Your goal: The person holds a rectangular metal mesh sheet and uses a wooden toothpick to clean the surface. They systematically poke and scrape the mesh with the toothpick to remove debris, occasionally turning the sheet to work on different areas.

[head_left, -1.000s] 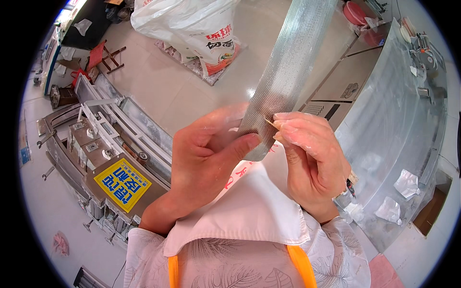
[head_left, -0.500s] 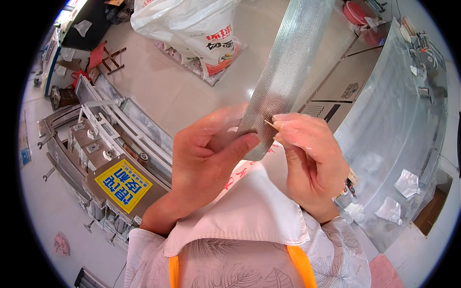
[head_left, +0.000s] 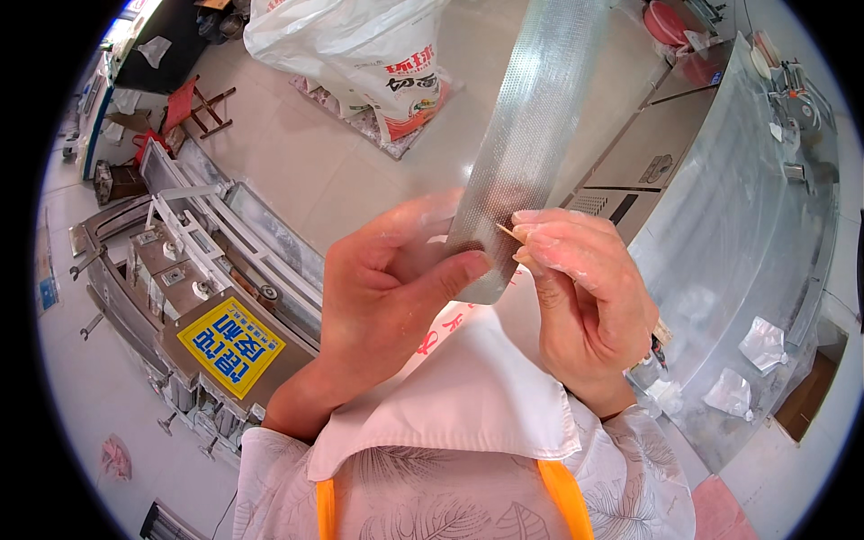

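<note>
A long strip of perforated metal sheet (head_left: 531, 117) slants up and away from my chest, dotted all over with small holes. My left hand (head_left: 382, 288) grips its near end, thumb on top and the other fingers behind. Pinched between thumb and fingers of my right hand (head_left: 585, 297) is a thin pale stick, toothpick-like (head_left: 507, 230), whose tip meets the holes near my left thumb. Pale dust or powder coats my right fingertips. Beneath both hands spreads my white apron (head_left: 450, 396) with red marks and orange straps.
At left stands a metal machine (head_left: 171, 279) with a yellow-and-blue label. Large white sacks (head_left: 360, 54) rest on a mat ahead. A long metal-topped counter (head_left: 720, 243) runs along the right, with crumpled plastic bags (head_left: 729, 394) on it. A red folding stool (head_left: 183, 103) stands far left.
The metal strip's far end has swung slightly left. My right hand has shifted very little, and the stick stays at the holes.
</note>
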{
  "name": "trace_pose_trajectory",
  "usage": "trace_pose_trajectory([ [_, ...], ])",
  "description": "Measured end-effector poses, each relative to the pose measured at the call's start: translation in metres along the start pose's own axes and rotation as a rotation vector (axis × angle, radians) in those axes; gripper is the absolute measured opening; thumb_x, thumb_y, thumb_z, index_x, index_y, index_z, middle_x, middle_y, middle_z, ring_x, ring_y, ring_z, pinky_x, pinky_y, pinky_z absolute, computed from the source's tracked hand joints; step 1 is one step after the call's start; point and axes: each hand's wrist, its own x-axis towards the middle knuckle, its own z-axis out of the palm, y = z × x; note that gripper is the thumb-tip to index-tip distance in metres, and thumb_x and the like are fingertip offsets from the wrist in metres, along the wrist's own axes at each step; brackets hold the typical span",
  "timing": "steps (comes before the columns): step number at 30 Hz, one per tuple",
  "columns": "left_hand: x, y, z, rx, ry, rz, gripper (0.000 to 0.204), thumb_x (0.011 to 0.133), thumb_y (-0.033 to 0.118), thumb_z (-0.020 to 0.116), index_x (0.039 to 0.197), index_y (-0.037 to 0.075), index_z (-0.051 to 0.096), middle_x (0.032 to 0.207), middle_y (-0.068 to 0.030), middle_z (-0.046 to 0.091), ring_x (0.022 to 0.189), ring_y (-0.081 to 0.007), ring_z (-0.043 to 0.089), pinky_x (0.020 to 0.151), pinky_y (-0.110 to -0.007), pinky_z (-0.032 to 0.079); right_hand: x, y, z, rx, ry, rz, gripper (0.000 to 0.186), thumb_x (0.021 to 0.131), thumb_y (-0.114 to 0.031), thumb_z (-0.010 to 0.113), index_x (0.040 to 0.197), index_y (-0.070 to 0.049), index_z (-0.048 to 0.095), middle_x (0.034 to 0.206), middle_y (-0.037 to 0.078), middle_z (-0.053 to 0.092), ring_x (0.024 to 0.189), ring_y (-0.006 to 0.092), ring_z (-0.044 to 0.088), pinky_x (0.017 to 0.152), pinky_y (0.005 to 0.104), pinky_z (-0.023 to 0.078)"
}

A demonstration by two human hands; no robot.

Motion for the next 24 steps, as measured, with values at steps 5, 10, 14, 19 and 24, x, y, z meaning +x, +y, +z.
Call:
trace_pose_trajectory([
  [5,0.0001,0.0008,-0.0008,-0.004,0.006,-0.027,0.053,0.096,-0.016,0.072,0.148,-0.011,0.059,0.137,-0.0197,0.072,0.124,-0.0257,0.073,0.107,-0.038,0.062,0.0021,-0.0003,-0.0024,-0.021,-0.057,-0.024,0.026,0.094,0.015,0.077,0.115,0.003,0.067,0.107,0.017,0.077,0.101,0.0354,0.079,0.089,0.0421,0.064],
  [10,0.0029,-0.0022,-0.0042,-0.119,-0.042,0.002,0.058,0.095,-0.017,0.074,0.15,-0.011,0.057,0.146,-0.0222,0.066,0.128,-0.028,0.071,0.108,-0.039,0.062,0.0058,-0.002,-0.0024,-0.019,-0.041,-0.038,0.026,0.093,0.015,0.077,0.113,0.003,0.067,0.106,0.018,0.077,0.1,0.0358,0.079,0.089,0.0435,0.063],
  [14,0.0041,-0.0024,-0.0075,-0.191,-0.09,-0.015,0.057,0.098,-0.018,0.069,0.152,-0.01,0.054,0.137,-0.0215,0.072,0.122,-0.0276,0.074,0.103,-0.038,0.064,0.0033,0.0026,-0.0006,0.014,-0.002,-0.029,0.032,0.086,0.017,0.081,0.112,0.002,0.072,0.108,0.014,0.078,0.103,0.0339,0.08,0.087,0.0421,0.063],
  [19,0.0037,-0.0043,-0.0086,-0.237,-0.104,-0.017,0.061,0.098,-0.018,0.069,0.155,-0.01,0.051,0.145,-0.0217,0.067,0.129,-0.0291,0.07,0.107,-0.04,0.062,0.004,-0.0023,-0.0003,0.003,-0.021,-0.008,0.025,0.092,0.016,0.077,0.112,0.004,0.068,0.105,0.017,0.077,0.103,0.0359,0.078,0.088,0.0422,0.063],
  [24,0.0028,-0.0015,-0.0096,-0.245,-0.118,-0.035,0.061,0.098,-0.018,0.069,0.155,-0.011,0.05,0.146,-0.0209,0.066,0.131,-0.0285,0.069,0.109,-0.041,0.061,0.0055,-0.0018,-0.0001,-0.002,-0.02,-0.032,0.031,0.085,0.017,0.08,0.11,0.003,0.072,0.103,0.015,0.079,0.101,0.0349,0.079,0.087,0.0419,0.063],
])
